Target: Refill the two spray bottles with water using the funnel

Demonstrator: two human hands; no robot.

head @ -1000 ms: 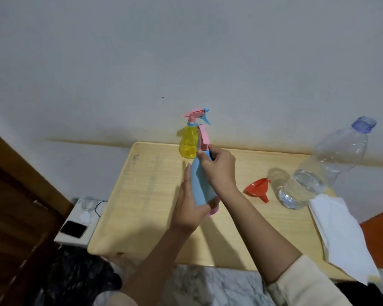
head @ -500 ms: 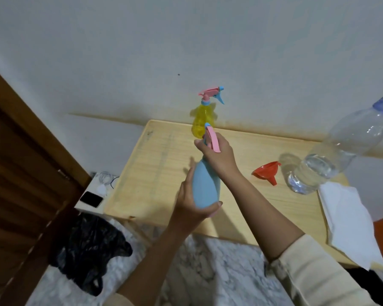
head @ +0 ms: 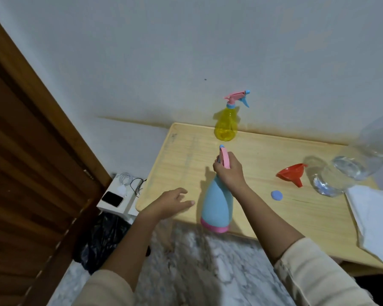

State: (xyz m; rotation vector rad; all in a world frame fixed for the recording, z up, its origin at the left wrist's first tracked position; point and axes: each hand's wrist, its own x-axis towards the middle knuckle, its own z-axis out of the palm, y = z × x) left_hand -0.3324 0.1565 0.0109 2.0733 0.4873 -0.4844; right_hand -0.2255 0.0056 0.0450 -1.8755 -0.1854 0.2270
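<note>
Left hand (head: 170,203), now open at nine o'clock, released the blue bottle (head: 216,206); right hand (head: 229,171) gripped its sprayer (head: 224,157), opening apparently pending.

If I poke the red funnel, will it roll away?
The red funnel lies on its side on the table, so it would probably roll, but in a curve, since its mouth is wide and its spout narrow. It looks like thin plastic, likely light.

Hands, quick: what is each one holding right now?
Left hand: grip open, holding nothing.
Right hand: grip closed round the spray head of the blue bottle.
</note>
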